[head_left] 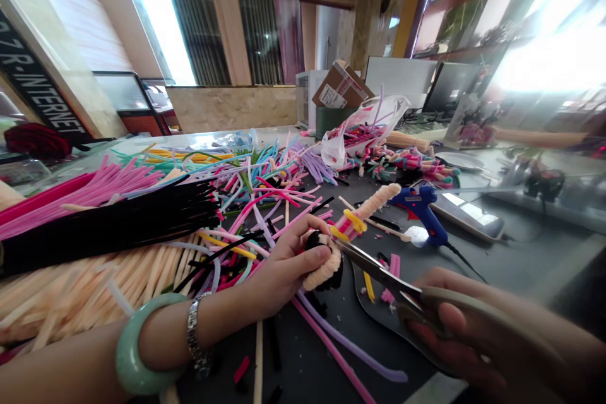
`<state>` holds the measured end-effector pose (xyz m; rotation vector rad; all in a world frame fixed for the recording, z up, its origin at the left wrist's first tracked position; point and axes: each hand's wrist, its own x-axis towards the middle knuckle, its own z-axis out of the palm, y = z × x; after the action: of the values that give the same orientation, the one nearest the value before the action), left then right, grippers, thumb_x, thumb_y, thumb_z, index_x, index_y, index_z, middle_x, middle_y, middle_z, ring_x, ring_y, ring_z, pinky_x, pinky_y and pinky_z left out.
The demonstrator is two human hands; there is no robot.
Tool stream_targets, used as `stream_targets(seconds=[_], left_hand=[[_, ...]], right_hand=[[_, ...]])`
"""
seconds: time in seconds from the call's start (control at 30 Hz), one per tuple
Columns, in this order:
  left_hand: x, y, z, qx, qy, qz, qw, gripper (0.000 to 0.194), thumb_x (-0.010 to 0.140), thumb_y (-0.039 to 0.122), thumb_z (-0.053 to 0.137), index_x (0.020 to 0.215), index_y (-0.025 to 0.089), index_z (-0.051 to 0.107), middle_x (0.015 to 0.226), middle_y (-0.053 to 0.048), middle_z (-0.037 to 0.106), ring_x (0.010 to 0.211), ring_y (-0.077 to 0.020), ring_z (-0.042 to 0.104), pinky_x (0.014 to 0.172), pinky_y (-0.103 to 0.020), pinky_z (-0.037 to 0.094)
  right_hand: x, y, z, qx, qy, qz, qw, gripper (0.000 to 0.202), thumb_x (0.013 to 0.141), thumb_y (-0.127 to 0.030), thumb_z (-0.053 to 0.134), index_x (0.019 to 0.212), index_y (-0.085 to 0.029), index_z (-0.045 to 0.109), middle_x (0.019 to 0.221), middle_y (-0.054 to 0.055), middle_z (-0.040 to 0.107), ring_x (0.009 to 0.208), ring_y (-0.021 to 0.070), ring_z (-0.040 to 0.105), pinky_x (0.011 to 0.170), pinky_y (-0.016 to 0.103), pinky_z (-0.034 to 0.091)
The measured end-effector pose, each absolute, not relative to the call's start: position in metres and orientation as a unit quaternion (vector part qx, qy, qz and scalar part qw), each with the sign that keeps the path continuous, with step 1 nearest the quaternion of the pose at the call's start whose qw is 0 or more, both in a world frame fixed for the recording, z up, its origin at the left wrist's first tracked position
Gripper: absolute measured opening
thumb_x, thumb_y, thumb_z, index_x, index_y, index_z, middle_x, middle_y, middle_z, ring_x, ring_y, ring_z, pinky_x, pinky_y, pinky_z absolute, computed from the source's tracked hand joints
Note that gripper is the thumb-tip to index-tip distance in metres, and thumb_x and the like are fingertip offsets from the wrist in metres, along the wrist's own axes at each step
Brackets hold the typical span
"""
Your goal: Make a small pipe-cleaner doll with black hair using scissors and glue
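Observation:
My left hand (296, 259) is closed around a small doll made of pipe cleaners (353, 227), with peach limbs, black fuzzy parts and a pink and yellow middle. One peach limb points up to the right. In my right hand (454, 322) is a pair of scissors (392, 281) with light-coloured handles. The blade tips touch or nearly touch the yellow strip on the doll. Small pink and yellow offcuts (389, 293) lie on the dark tabletop below the blades.
A blue hot glue gun (421, 205) stands behind the scissors, beside a phone (466, 214). Bundles of black (113, 227), pink (95, 192) and peach pipe cleaners (118, 290) cover the left side. Farther back are a plastic bag (364, 126) and a cardboard box (341, 89). Another person's arm (540, 137) shows at right.

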<state>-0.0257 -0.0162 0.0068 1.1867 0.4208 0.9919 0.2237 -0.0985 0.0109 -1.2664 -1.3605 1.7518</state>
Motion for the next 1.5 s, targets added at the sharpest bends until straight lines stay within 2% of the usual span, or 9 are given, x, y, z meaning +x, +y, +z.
stream_targets(seconds=[0.23, 0.37, 0.5, 0.6, 0.7, 1.0, 1.3, 1.4, 1.5], left_hand=[[-0.027, -0.016, 0.006, 0.536, 0.183, 0.443, 0.695, 0.026, 0.078, 0.032, 0.075, 0.094, 0.021, 0.057, 0.070, 0.006, 0.053, 0.057, -0.0044, 0.044, 0.052, -0.014, 0.034], [-0.026, -0.015, 0.005, 0.536, 0.182, 0.445, 0.694, 0.026, 0.078, 0.033, 0.075, 0.092, 0.020, 0.057, 0.070, 0.006, 0.053, 0.057, -0.0044, 0.045, 0.052, -0.014, 0.034], [-0.027, -0.015, 0.005, 0.536, 0.184, 0.445, 0.693, 0.026, 0.078, 0.032, 0.075, 0.093, 0.021, 0.056, 0.073, 0.005, 0.055, 0.058, -0.0047, 0.046, 0.053, -0.015, 0.035], [-0.028, -0.016, 0.005, 0.549, 0.196, 0.447, 0.678, 0.026, 0.079, 0.033, 0.074, 0.092, 0.021, 0.056, 0.075, 0.004, 0.056, 0.060, -0.0055, 0.047, 0.054, -0.016, 0.036], [-0.029, -0.016, 0.005, 0.569, 0.201, 0.451, 0.658, 0.025, 0.080, 0.033, 0.073, 0.093, 0.021, 0.056, 0.074, 0.004, 0.055, 0.059, -0.0057, 0.046, 0.054, -0.017, 0.036], [-0.030, -0.021, 0.007, 0.627, 0.205, 0.450, 0.602, 0.025, 0.082, 0.036, 0.070, 0.096, 0.022, 0.054, 0.072, 0.005, 0.053, 0.059, -0.0065, 0.043, 0.055, -0.019, 0.034], [-0.031, -0.024, 0.010, 0.667, 0.224, 0.440, 0.558, 0.029, 0.081, 0.039, 0.070, 0.095, 0.021, 0.053, 0.069, 0.005, 0.050, 0.058, -0.0083, 0.040, 0.057, -0.023, 0.032], [-0.032, -0.024, 0.010, 0.670, 0.224, 0.436, 0.557, 0.028, 0.082, 0.039, 0.069, 0.095, 0.022, 0.052, 0.069, 0.005, 0.050, 0.058, -0.0084, 0.040, 0.057, -0.023, 0.031], [-0.032, -0.024, 0.009, 0.672, 0.217, 0.434, 0.559, 0.027, 0.083, 0.038, 0.068, 0.097, 0.022, 0.051, 0.070, 0.005, 0.051, 0.058, -0.0083, 0.041, 0.057, -0.023, 0.031]], right_hand=[[0.222, -0.098, 0.009, -0.480, -0.512, 0.653, 0.285, 0.053, 0.072, -0.070, 0.061, 0.079, -0.018, 0.054, 0.056, -0.005, 0.037, 0.040, 0.0018, 0.027, 0.037, 0.016, 0.013], [0.225, -0.095, 0.009, -0.484, -0.501, 0.660, 0.283, 0.058, 0.069, -0.072, 0.064, 0.084, -0.019, 0.050, 0.059, -0.006, 0.042, 0.041, 0.0019, 0.029, 0.037, 0.017, 0.018], [0.227, -0.084, 0.020, -0.439, -0.554, 0.682, 0.188, 0.065, 0.062, -0.077, 0.067, 0.081, -0.019, 0.045, 0.064, -0.005, 0.044, 0.050, 0.0046, 0.037, 0.045, 0.019, 0.029], [0.229, -0.076, 0.028, -0.422, -0.580, 0.683, 0.138, 0.068, 0.062, -0.079, 0.065, 0.087, -0.018, 0.047, 0.069, -0.004, 0.044, 0.054, 0.0058, 0.039, 0.049, 0.020, 0.033], [0.231, -0.076, 0.029, -0.424, -0.579, 0.684, 0.130, 0.073, 0.062, -0.079, 0.065, 0.097, -0.018, 0.048, 0.078, -0.002, 0.047, 0.059, 0.0065, 0.041, 0.051, 0.020, 0.034], [0.234, -0.088, 0.032, -0.452, -0.556, 0.677, 0.169, 0.076, 0.057, -0.078, 0.070, 0.100, -0.018, 0.054, 0.093, 0.002, 0.053, 0.069, 0.0089, 0.048, 0.061, 0.021, 0.044], [0.244, -0.085, 0.024, -0.465, -0.606, 0.632, 0.128, 0.054, 0.079, -0.059, 0.065, 0.116, -0.019, 0.055, 0.104, 0.006, 0.059, 0.084, 0.0146, 0.057, 0.067, 0.023, 0.047], [0.243, -0.086, 0.026, -0.468, -0.606, 0.631, 0.127, 0.051, 0.080, -0.056, 0.065, 0.114, -0.019, 0.055, 0.103, 0.006, 0.058, 0.084, 0.0150, 0.058, 0.067, 0.024, 0.047], [0.240, -0.087, 0.028, -0.454, -0.604, 0.640, 0.140, 0.060, 0.074, -0.066, 0.066, 0.109, -0.019, 0.056, 0.100, 0.005, 0.057, 0.079, 0.0141, 0.055, 0.065, 0.025, 0.046]])
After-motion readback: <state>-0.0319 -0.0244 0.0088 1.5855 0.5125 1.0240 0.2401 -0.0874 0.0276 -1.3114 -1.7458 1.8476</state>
